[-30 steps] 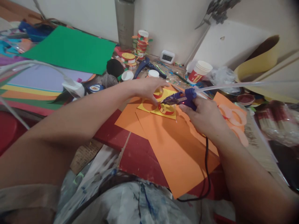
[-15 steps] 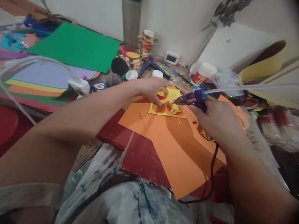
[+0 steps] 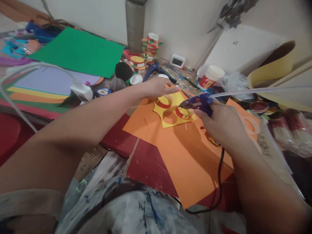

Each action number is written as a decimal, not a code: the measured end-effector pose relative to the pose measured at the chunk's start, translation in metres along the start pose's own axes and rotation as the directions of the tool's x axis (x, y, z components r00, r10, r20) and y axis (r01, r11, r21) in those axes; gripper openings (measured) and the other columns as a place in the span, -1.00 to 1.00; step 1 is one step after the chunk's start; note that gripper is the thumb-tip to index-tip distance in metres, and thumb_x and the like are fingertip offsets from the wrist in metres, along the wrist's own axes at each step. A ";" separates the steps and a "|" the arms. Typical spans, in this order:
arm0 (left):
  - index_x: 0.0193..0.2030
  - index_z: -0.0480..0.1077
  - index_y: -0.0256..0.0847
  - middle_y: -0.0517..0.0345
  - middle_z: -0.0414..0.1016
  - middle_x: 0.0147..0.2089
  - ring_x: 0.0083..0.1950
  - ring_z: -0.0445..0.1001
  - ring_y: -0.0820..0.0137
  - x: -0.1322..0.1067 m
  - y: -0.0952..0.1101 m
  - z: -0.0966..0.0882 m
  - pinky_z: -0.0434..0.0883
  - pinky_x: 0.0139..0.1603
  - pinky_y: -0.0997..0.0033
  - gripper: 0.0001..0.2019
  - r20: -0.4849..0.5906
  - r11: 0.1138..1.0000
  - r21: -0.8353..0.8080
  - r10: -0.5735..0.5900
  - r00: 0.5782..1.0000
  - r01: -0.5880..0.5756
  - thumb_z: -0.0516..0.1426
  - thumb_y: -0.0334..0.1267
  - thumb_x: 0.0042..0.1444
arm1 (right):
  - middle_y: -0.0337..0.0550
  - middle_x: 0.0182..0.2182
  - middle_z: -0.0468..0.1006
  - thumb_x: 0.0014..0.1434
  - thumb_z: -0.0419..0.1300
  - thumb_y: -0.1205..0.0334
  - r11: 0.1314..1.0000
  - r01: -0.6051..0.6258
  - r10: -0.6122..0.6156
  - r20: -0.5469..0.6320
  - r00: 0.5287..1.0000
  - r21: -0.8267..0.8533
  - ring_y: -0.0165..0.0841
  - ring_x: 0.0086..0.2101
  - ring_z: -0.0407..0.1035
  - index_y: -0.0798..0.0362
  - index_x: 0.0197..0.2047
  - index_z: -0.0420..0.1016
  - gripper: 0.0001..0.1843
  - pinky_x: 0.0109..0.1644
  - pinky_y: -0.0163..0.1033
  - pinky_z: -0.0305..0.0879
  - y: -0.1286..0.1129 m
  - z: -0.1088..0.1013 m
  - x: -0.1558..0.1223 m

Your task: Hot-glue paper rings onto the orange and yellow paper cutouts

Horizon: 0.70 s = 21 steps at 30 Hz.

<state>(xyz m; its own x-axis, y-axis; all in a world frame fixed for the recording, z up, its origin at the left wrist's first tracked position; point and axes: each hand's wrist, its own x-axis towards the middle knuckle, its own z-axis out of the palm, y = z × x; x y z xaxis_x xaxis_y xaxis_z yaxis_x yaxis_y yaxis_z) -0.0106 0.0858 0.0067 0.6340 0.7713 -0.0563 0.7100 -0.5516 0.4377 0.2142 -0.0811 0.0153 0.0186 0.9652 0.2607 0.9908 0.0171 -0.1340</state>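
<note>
My right hand (image 3: 220, 125) is closed round a purple glue gun (image 3: 196, 102) with a long clear glue stick (image 3: 255, 90) trailing right. Its nozzle points left over a red-and-yellow paper ring (image 3: 182, 112) on a yellow sheet (image 3: 174, 114) that has round holes cut in it. My left hand (image 3: 158, 87) reaches over the far edge of that yellow sheet, fingers stretched out, just above a second red ring (image 3: 164, 101). I cannot see anything held in it. Orange sheets (image 3: 187, 152) lie under the yellow one.
A green sheet (image 3: 78, 52) and stacked coloured papers (image 3: 41, 87) lie at the left. Decorated paper cups (image 3: 149, 45), a red-and-white cup (image 3: 209, 78), a blue tool (image 3: 156, 69), a small white clock (image 3: 177, 60) and a grey cylinder (image 3: 135, 22) stand at the back. The gun's black cord (image 3: 219, 182) hangs down.
My left hand has moved from the yellow sheet toward its far edge, uncovering a ring and a hole. The yellow sheet has turned a little. The glue gun stays over the ring.
</note>
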 end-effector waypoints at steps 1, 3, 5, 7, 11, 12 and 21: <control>0.33 0.57 -0.21 -0.17 0.69 0.21 0.26 0.60 0.01 0.001 0.000 -0.001 0.44 0.31 0.11 -0.20 -0.017 1.000 0.007 -0.015 1.000 0.015 -0.08 0.39 0.40 | 0.19 -0.11 0.73 0.39 0.17 0.02 1.000 -0.004 0.004 0.003 1.000 0.005 0.15 -0.02 0.59 0.00 -0.05 0.65 -0.70 0.00 0.06 0.42 -0.001 0.000 0.001; 0.18 0.64 -0.22 -0.19 0.71 0.08 0.18 0.62 -0.02 0.004 -0.001 -0.002 0.46 0.25 0.06 -0.21 -0.024 0.999 0.027 -0.045 0.999 0.046 -0.12 0.39 0.42 | 0.21 -0.10 0.73 0.39 0.16 0.01 1.000 -0.024 0.024 0.009 1.000 0.010 0.16 -0.02 0.60 0.01 -0.04 0.65 -0.68 0.00 0.07 0.42 -0.001 -0.001 0.001; 0.12 0.66 -0.22 -0.18 0.71 0.00 0.11 0.64 -0.02 0.005 -0.004 -0.003 0.48 0.18 0.05 -0.26 -0.010 0.997 0.031 -0.072 0.997 0.072 -0.06 0.38 0.38 | 0.22 -0.07 0.74 0.40 0.15 0.00 0.999 -0.036 0.036 0.012 0.999 0.024 0.16 -0.02 0.60 0.03 -0.01 0.66 -0.64 0.00 0.07 0.42 -0.003 -0.003 0.002; 0.09 0.68 -0.21 -0.15 0.71 -0.03 0.08 0.66 -0.05 0.004 -0.008 -0.004 0.50 0.15 0.02 -0.29 0.010 0.996 0.014 -0.087 0.996 0.087 0.04 0.37 0.31 | 0.21 -0.05 0.74 0.41 0.14 0.00 0.998 -0.032 0.031 0.020 0.999 0.051 0.14 -0.02 0.61 0.04 0.02 0.66 -0.62 0.01 0.06 0.41 -0.004 -0.007 0.001; 0.11 0.68 -0.19 -0.13 0.73 -0.06 0.16 0.68 -0.15 0.004 -0.012 -0.001 0.54 0.16 -0.06 -0.39 0.040 0.960 -0.274 -0.056 0.998 0.065 0.27 0.27 0.17 | 0.21 -0.12 0.73 0.43 0.11 0.01 0.997 -0.013 0.013 0.001 1.000 0.081 0.09 -0.08 0.60 0.04 0.00 0.67 -0.62 -0.03 0.03 0.41 -0.007 -0.012 -0.002; 0.10 0.67 -0.20 -0.12 0.74 -0.08 0.15 0.69 -0.12 0.004 -0.012 0.000 0.56 0.15 -0.04 -0.45 0.062 0.897 -0.437 -0.039 0.997 0.062 0.30 0.19 0.18 | 0.20 -0.15 0.72 0.44 0.11 0.01 0.996 0.002 0.001 -0.026 1.000 0.089 0.08 -0.10 0.59 0.04 0.00 0.67 -0.62 -0.04 0.02 0.41 -0.006 -0.011 -0.002; -0.24 0.60 -0.33 0.05 0.74 -0.31 -0.29 0.70 0.37 -0.001 0.005 0.013 0.68 -0.02 0.36 -0.89 0.135 0.162 -0.978 0.013 0.991 0.131 0.24 -0.44 0.34 | 0.14 -0.29 0.65 0.41 0.16 -0.17 0.996 0.088 -0.074 -0.357 0.931 0.023 0.05 -0.24 0.54 0.03 -0.09 0.63 -0.56 -0.12 0.06 0.39 0.019 0.017 0.001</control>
<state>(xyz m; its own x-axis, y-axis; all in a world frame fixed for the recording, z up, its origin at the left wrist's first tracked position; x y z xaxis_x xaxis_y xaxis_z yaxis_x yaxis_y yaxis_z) -0.0033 0.0780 -0.0030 0.6785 0.7144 -0.1712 -0.1019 0.3223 0.9411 0.2307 -0.0749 -0.0033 -0.0079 0.8044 0.5941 0.9853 0.1076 -0.1327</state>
